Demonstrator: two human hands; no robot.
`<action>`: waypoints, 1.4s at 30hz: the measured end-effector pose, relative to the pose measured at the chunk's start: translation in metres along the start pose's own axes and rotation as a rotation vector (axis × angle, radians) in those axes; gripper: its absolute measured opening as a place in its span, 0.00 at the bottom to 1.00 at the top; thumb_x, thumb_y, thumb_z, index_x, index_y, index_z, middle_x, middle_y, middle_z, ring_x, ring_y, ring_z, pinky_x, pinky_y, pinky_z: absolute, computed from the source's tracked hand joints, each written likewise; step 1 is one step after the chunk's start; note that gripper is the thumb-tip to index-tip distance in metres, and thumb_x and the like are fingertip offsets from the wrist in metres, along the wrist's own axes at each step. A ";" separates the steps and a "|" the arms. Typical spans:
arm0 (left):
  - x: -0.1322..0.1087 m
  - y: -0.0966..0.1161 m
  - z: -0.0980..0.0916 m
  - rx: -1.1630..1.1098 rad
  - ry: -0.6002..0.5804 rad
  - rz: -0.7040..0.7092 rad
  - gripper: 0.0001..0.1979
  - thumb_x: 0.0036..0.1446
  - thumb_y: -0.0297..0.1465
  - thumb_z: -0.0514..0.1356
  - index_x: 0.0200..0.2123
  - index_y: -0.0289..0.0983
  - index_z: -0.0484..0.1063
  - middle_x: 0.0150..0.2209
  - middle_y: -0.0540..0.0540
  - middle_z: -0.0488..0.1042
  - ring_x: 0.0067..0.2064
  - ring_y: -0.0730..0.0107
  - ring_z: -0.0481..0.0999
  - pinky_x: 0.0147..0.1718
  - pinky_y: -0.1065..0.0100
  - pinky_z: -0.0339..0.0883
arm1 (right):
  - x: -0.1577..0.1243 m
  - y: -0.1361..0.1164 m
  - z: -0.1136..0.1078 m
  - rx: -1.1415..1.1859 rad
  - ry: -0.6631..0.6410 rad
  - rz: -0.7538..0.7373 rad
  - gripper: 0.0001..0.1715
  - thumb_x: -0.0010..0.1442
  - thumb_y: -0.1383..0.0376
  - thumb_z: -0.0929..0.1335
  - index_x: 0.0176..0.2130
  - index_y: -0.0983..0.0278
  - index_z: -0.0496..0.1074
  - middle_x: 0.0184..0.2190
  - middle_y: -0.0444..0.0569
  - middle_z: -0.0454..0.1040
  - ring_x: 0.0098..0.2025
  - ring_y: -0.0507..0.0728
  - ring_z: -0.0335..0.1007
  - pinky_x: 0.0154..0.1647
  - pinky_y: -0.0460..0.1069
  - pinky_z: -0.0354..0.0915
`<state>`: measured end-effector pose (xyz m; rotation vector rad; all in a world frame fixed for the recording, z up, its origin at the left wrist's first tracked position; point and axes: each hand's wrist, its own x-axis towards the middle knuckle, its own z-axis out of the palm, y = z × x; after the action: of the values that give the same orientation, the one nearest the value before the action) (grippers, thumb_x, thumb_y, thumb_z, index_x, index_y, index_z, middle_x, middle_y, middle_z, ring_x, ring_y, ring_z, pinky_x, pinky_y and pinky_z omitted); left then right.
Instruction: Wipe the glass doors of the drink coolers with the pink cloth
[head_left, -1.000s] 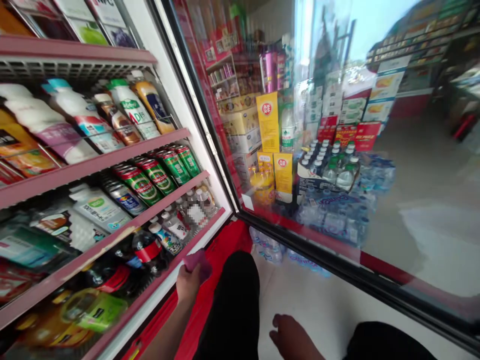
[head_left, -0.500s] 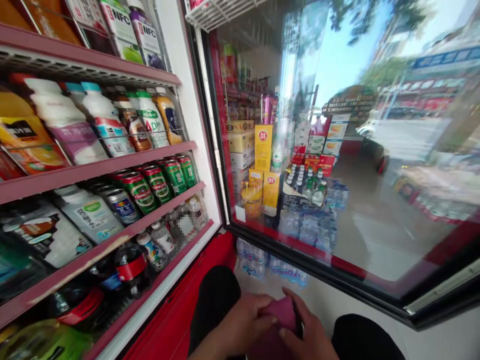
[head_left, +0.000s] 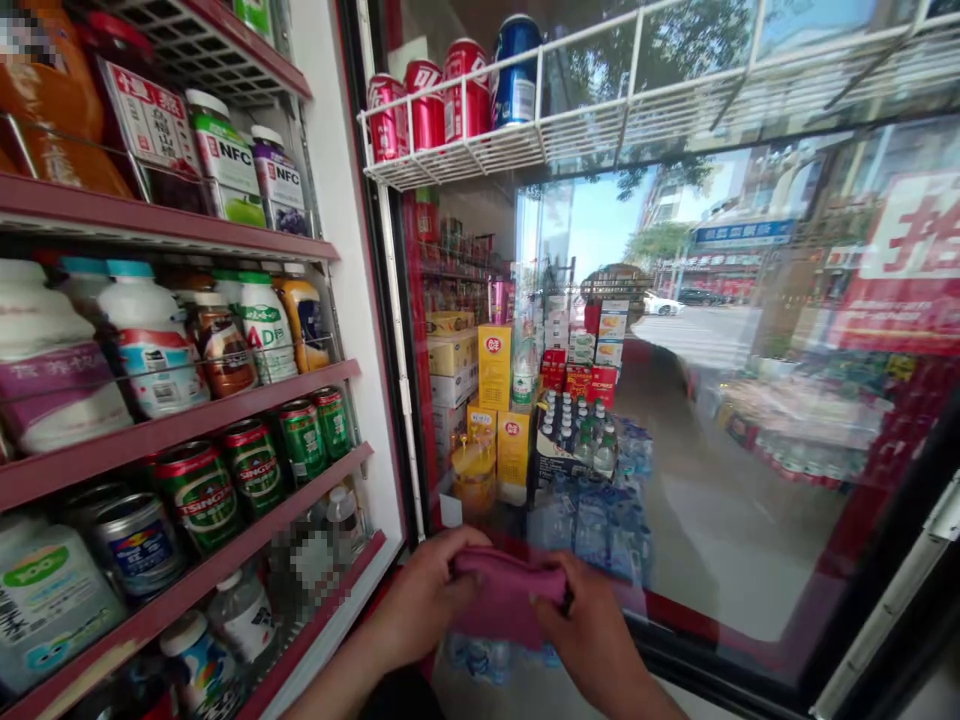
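A folded dark pink cloth is held low in the middle of the view by both of my hands. My left hand grips its left edge with the fingers curled over the top. My right hand pinches its right side. The hands are in front of an open drinks fridge, beside the lower edge of its glass door.
Pink fridge shelves on the left carry green cans, white bottles and juice bottles. A white wire door rack holds red and blue cans. Through the glass stand boxes and packs of water bottles.
My left hand brought the cloth from the bottom shelf edge to meet my right hand. Both hands rose with it, and my view tilted upward to show the door rack.
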<state>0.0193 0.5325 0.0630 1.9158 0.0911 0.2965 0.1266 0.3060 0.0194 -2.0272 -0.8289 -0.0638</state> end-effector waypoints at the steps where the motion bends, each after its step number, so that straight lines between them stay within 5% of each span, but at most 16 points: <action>1: 0.014 0.013 -0.012 0.017 0.037 0.055 0.12 0.57 0.37 0.65 0.45 0.44 0.82 0.42 0.46 0.82 0.43 0.60 0.79 0.42 0.63 0.70 | 0.020 -0.013 -0.008 -0.014 0.053 -0.074 0.12 0.61 0.65 0.68 0.45 0.59 0.77 0.39 0.48 0.82 0.42 0.61 0.79 0.48 0.53 0.72; 7: 0.108 0.073 -0.074 0.092 0.303 0.326 0.21 0.58 0.41 0.71 0.53 0.44 0.79 0.45 0.45 0.82 0.46 0.58 0.80 0.45 0.60 0.75 | 0.136 -0.082 -0.057 -0.288 0.357 -0.463 0.17 0.66 0.66 0.70 0.55 0.62 0.72 0.51 0.56 0.80 0.53 0.64 0.79 0.56 0.57 0.74; 13: 0.180 0.101 -0.100 0.188 0.504 0.478 0.20 0.67 0.43 0.68 0.55 0.37 0.75 0.45 0.47 0.79 0.41 0.68 0.78 0.43 0.60 0.78 | 0.206 -0.135 -0.085 -0.884 0.396 -0.421 0.11 0.75 0.61 0.67 0.53 0.64 0.68 0.51 0.57 0.75 0.38 0.59 0.74 0.38 0.52 0.65; 17: 0.208 0.103 -0.103 0.243 0.590 0.525 0.21 0.69 0.44 0.67 0.56 0.37 0.75 0.48 0.45 0.79 0.44 0.67 0.80 0.45 0.59 0.80 | 0.232 -0.147 -0.094 -0.974 0.383 -0.433 0.07 0.76 0.66 0.64 0.51 0.65 0.70 0.51 0.59 0.74 0.39 0.59 0.71 0.40 0.52 0.61; 22: 0.233 0.096 -0.101 0.312 0.677 0.518 0.21 0.69 0.45 0.66 0.57 0.37 0.75 0.51 0.43 0.80 0.48 0.64 0.81 0.48 0.56 0.81 | 0.245 -0.146 -0.097 -1.045 0.358 -0.497 0.12 0.76 0.71 0.61 0.47 0.65 0.73 0.48 0.61 0.75 0.50 0.65 0.71 0.46 0.54 0.63; 27: 0.248 0.090 -0.097 0.403 0.748 0.481 0.21 0.69 0.45 0.66 0.57 0.37 0.76 0.54 0.42 0.79 0.51 0.61 0.81 0.51 0.53 0.81 | 0.230 -0.138 -0.086 -1.060 0.303 -0.517 0.13 0.76 0.72 0.60 0.49 0.66 0.74 0.44 0.58 0.78 0.38 0.58 0.73 0.38 0.51 0.62; 31: 0.253 0.090 -0.094 0.477 0.787 0.506 0.21 0.70 0.45 0.66 0.57 0.37 0.76 0.55 0.41 0.79 0.53 0.61 0.81 0.53 0.52 0.80 | 0.199 -0.125 -0.058 -1.053 0.139 -0.669 0.10 0.75 0.70 0.65 0.47 0.63 0.76 0.41 0.52 0.81 0.38 0.57 0.77 0.39 0.49 0.69; 36: 0.251 0.090 -0.091 0.571 0.806 0.534 0.20 0.70 0.44 0.66 0.57 0.37 0.76 0.55 0.42 0.80 0.51 0.62 0.81 0.51 0.54 0.81 | 0.194 -0.116 -0.031 -1.047 0.137 -0.722 0.26 0.70 0.77 0.65 0.64 0.72 0.74 0.56 0.63 0.82 0.55 0.64 0.80 0.60 0.57 0.76; 39: 0.244 0.090 -0.090 0.646 0.809 0.563 0.19 0.70 0.43 0.66 0.56 0.37 0.76 0.55 0.42 0.80 0.51 0.62 0.81 0.51 0.54 0.81 | 0.212 -0.111 -0.034 -1.055 0.250 -0.713 0.31 0.72 0.76 0.63 0.71 0.78 0.68 0.69 0.74 0.73 0.69 0.72 0.73 0.71 0.68 0.70; 42: 0.233 0.089 -0.088 0.746 0.809 0.597 0.18 0.70 0.42 0.66 0.56 0.37 0.77 0.56 0.41 0.79 0.54 0.61 0.81 0.54 0.52 0.81 | 0.229 -0.102 -0.043 -1.066 0.305 -0.807 0.30 0.73 0.75 0.63 0.71 0.78 0.69 0.73 0.73 0.69 0.74 0.74 0.67 0.74 0.71 0.67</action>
<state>0.2155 0.6290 0.2125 2.3924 0.1804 1.6177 0.2562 0.4307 0.1994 -2.3224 -1.5513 -1.4952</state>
